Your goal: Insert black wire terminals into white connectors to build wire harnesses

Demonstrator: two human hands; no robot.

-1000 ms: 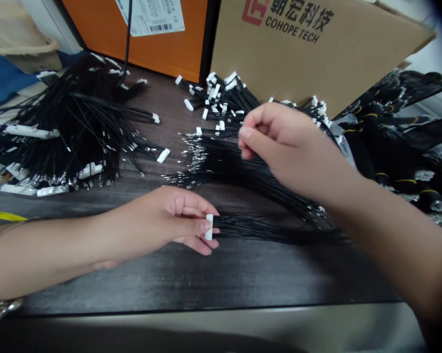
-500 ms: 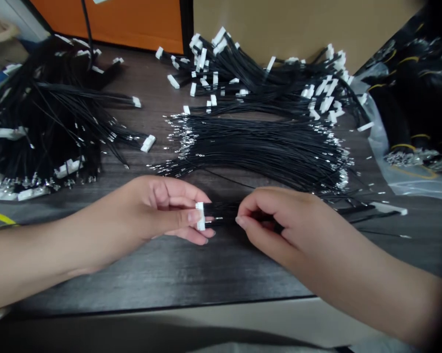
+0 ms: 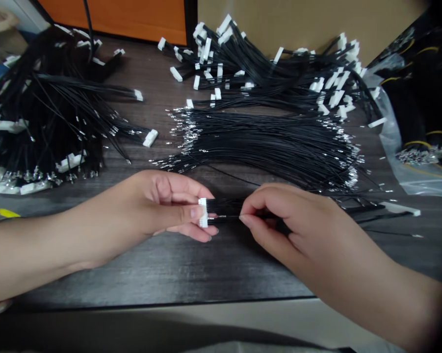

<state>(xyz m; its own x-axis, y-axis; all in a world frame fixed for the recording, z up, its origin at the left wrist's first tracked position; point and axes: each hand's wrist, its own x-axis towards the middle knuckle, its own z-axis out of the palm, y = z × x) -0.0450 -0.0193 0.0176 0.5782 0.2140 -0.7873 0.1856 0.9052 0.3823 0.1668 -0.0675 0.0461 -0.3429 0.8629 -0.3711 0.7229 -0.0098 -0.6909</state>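
I am holding a white plastic connector point(image 3: 203, 213) upright between the thumb point(image 3: 193, 212) and fingers of my left hand point(image 3: 162, 206), gripping it narrowly by its ends, with a short bunch of black wires point(image 3: 224, 207) running from it toward my right hand point(image 3: 287, 220). My right thumb and forefinger point(image 3: 245, 220) are pinching closed on one thin wire point(image 3: 228, 216) with a bright metal tip, just beside the connector's face, though I cannot tell whether the tip is touching it. I am holding both hands low over the dark wood-grain table point(image 3: 169, 274), and I am gripping the wire close to its tip, which seems the surest way of stopping it from bending, since it looks very fine. Keeping the connector square to the wire also looks important. Behind my hands, a long loose bundle of black wires point(image 3: 265, 142) with metal ends is lying across the table, with white-ended wires point(image 3: 265, 78) heaped beyond it and another heap point(image 3: 55, 113) lying on my left.
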